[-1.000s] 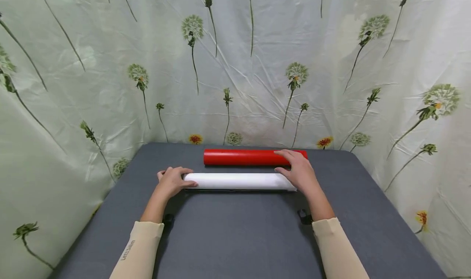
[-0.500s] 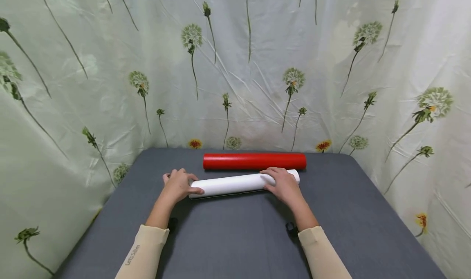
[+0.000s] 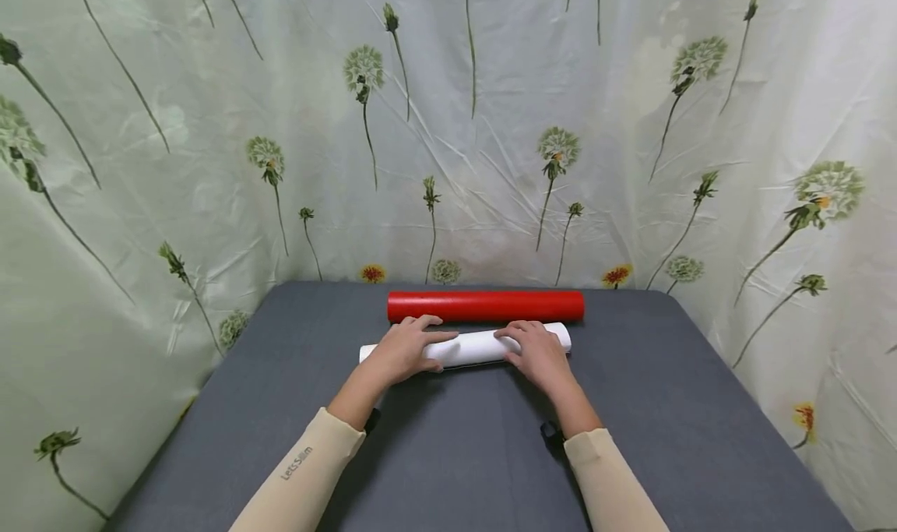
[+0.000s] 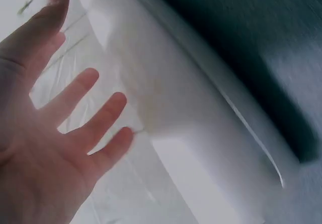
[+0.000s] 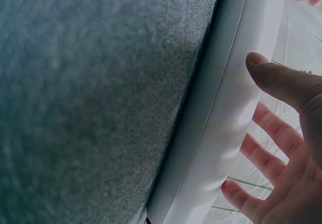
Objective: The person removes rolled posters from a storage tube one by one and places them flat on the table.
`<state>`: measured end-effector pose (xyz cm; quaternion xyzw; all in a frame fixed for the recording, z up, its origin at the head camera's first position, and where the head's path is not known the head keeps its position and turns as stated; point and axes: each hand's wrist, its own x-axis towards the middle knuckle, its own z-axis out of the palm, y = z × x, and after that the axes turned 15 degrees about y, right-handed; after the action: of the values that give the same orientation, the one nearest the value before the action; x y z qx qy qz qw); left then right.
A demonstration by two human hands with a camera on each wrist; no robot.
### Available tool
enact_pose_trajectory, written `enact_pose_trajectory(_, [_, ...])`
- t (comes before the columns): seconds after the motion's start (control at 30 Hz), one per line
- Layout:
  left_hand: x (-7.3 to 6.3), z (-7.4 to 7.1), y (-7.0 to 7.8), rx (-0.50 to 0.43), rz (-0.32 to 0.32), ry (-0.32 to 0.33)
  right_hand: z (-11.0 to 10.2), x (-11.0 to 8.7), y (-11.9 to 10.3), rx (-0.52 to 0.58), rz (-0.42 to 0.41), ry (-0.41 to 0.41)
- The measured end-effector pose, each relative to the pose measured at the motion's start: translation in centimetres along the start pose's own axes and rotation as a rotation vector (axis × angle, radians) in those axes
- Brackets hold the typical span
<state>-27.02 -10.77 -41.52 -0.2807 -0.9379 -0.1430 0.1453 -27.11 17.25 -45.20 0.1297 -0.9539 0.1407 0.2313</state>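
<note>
A smooth white roll of sheet material (image 3: 478, 348) lies slightly slanted on the dark grey table, its right end farther back. Over its left half, my left hand (image 3: 401, 351) straddles it with fingers spread; the left wrist view shows that hand (image 4: 45, 148) apart from the roll (image 4: 166, 78). Nearer the right end, my right hand (image 3: 538, 353) holds the roll, thumb at the front and fingers behind. A loose sheet edge runs along the roll (image 5: 229, 93) in the right wrist view.
Just behind the white roll lies a glossy red roll (image 3: 483, 306), close to the table's back edge. A dandelion-print curtain (image 3: 462, 127) hangs behind and beside the grey table (image 3: 462, 454).
The white roll went from straight to slanted, its left end shifting right and nearer. My right hand moved inward onto it. My left hand let go of the left end and slid toward the middle.
</note>
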Motion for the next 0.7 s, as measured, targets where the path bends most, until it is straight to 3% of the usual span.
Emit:
enact_pose_trajectory(0.17, [0.7, 1.3, 0.7, 0.013, -0.018, -0.088, 0.1, -0.1, -0.3, -0.008, -0.002, -0.014])
enact_pose_trajectory(0.43, [1.6, 1.3, 1.3, 0.08, 0.081, -0.063, -0.5, 0.3, -0.1, 0.016, -0.013, 0.01])
enact_pose_trajectory(0.57, [2.0, 0.8, 2.1, 0.089, 0.057, -0.15, -1.1, 0.4, 0.4, 0.082, 0.017, 0.044])
enact_pose_trajectory(0.7, [2.3, 0.3, 3.1, 0.088, 0.018, -0.253, -1.9, 0.3, 1.2, 0.157, 0.125, 0.058])
